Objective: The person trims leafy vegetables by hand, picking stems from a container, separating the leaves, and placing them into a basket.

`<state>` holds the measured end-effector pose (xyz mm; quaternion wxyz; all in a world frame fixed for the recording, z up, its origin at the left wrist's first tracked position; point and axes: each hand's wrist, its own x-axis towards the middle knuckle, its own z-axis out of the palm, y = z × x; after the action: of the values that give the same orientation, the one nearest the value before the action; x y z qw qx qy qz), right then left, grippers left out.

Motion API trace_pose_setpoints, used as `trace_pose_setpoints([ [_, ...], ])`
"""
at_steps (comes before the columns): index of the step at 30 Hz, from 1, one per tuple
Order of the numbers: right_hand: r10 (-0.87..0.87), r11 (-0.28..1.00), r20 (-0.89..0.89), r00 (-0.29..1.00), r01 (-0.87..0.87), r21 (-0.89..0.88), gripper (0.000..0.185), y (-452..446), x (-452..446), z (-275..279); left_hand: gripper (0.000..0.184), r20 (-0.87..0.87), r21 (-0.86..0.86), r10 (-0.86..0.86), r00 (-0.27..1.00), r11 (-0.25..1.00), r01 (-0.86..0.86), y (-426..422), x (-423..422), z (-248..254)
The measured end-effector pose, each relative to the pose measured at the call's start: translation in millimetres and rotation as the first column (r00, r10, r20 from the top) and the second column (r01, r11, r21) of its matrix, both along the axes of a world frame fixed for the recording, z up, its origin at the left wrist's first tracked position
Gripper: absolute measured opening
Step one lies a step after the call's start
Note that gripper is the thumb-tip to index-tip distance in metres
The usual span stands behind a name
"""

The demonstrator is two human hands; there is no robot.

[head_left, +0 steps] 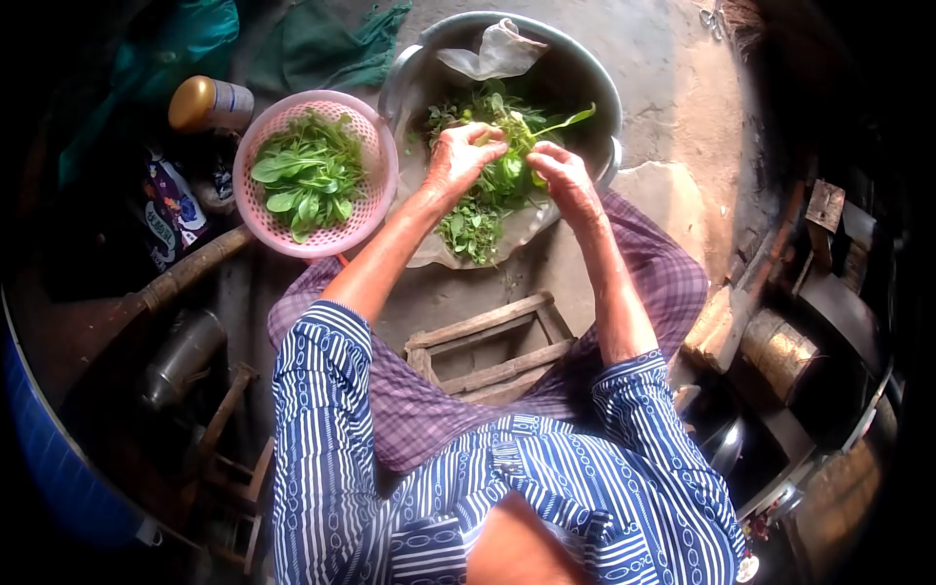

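Over a large grey metal basin (611, 88), both of my hands are close together among leafy greens. My left hand (462, 164) is closed in a pinch at the greens, its fingertips partly lost against the leaves. My right hand (567, 179) pinches a leafy green stem (558, 125), whose long leaf points up and to the right. Below them a heap of loose greens (473, 232) lies on a pale sheet (437, 255) that lines the basin and hangs over its near rim. To the left, a pink plastic colander (388, 161) holds a pile of leafy greens (304, 180).
A crumpled whitish plastic bag (502, 51) rests in the basin's far side. A jar with a gold lid (210, 104) lies beyond the colander, near dark green cloth (327, 44). Between my knees is a small wooden stool frame (492, 341). Wood pieces (717, 327) lie at right.
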<state>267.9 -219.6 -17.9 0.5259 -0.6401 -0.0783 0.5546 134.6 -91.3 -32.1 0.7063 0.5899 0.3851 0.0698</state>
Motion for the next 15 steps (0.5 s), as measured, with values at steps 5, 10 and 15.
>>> trace_pose_setpoints([
  [5, 0.056, 0.998, -0.018, 0.998, -0.056, -0.027, 0.019, 11, -8, 20, 0.024, 0.025, -0.009, 0.061, 0.998, 0.998, -0.061, 4, 1, 16],
  [10, -0.274, 0.957, -0.270, 0.923, 0.288, 0.014, 0.013, 16, 0, -5, 0.025, -0.111, 0.192, 0.081, 0.991, 0.980, -0.059, 15, 2, 24],
  [15, 0.319, 0.887, 0.501, 0.804, -0.067, -0.457, 0.038, 19, 22, -43, 0.020, -0.075, -0.174, 0.050, 0.996, 0.983, -0.062, 27, -8, 48],
])
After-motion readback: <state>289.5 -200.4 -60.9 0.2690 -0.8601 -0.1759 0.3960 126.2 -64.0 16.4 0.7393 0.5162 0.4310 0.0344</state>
